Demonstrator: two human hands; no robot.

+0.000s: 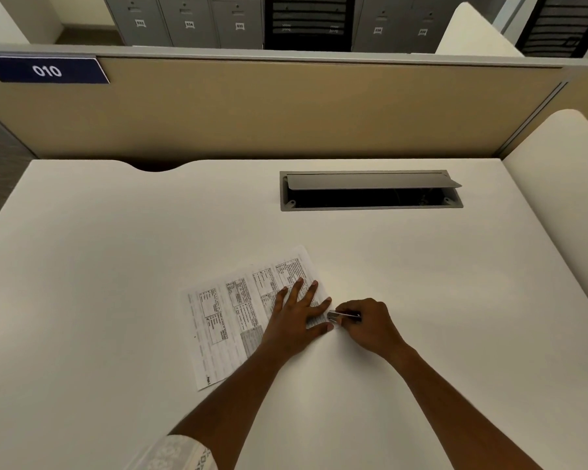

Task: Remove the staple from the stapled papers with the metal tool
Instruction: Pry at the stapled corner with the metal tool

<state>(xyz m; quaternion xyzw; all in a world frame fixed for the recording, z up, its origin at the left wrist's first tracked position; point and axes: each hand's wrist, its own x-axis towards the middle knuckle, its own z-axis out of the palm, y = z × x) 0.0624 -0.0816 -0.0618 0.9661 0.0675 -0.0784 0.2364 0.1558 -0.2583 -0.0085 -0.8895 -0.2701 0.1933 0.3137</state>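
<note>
The stapled papers, printed with tables, lie slanted on the white desk. My left hand presses flat on their right part, fingers spread, thumb and index finger either side of the near right corner. My right hand grips the metal tool, a small silvery staple remover. Its tip points left at that paper corner, between my left thumb and index finger. The staple itself is too small to make out.
A grey cable hatch with its lid raised sits in the desk behind the papers. A beige partition with a blue "010" label closes the back. A white side panel rises on the right.
</note>
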